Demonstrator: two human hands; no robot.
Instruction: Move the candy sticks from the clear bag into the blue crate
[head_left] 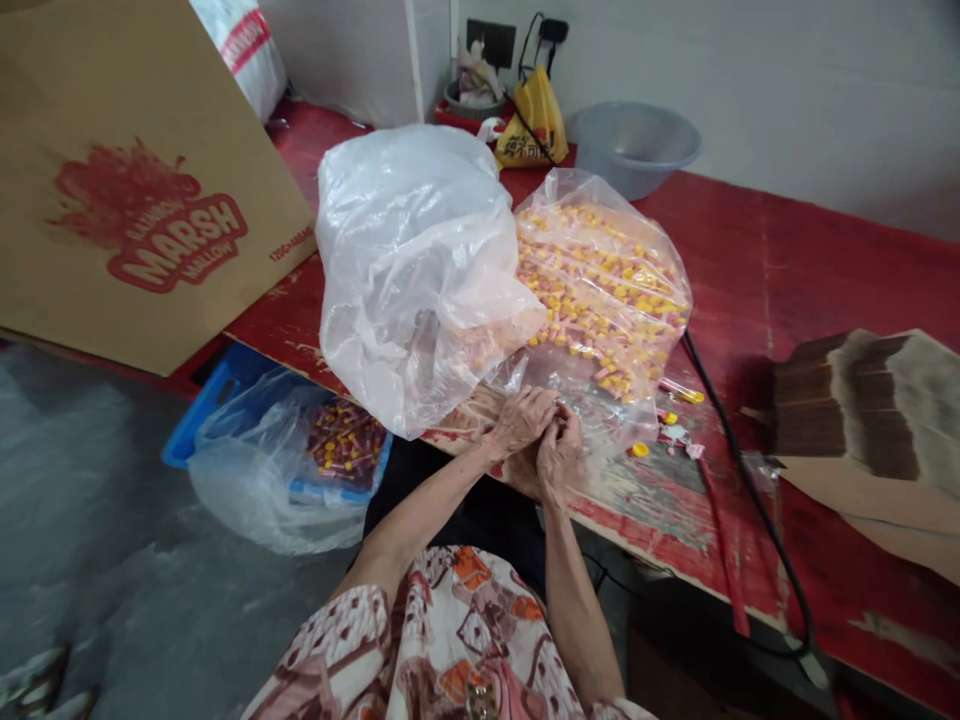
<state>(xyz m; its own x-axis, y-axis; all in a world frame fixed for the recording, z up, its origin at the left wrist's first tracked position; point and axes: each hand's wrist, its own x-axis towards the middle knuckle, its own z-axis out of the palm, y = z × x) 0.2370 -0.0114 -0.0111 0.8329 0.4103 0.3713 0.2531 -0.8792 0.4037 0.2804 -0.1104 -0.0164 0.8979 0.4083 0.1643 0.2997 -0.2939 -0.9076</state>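
Observation:
Close together at the worn table edge, my left hand [523, 418] and my right hand [559, 452] meet at the fingertips. Both have their fingers bent and pinched; whatever is between them is too small or hidden to make out. Just beyond them lies a clear plastic bag [600, 290] full of small pink pieces with yellow caps. To its left, a large whitish translucent plastic bag [412, 270] bulges over the table edge, its contents mostly unclear. A loose yellow cap [639, 450] and a small capped tube [684, 392] lie right of my hands.
A large cardboard box [150, 200] stands at left. Below it, a blue crate [180, 435] holds a plastic bag with more capped pieces. A grey basin [637, 140] and a yellow bag [534, 120] stand at the back. A black cable [739, 460] runs past stacked cardboard [862, 410].

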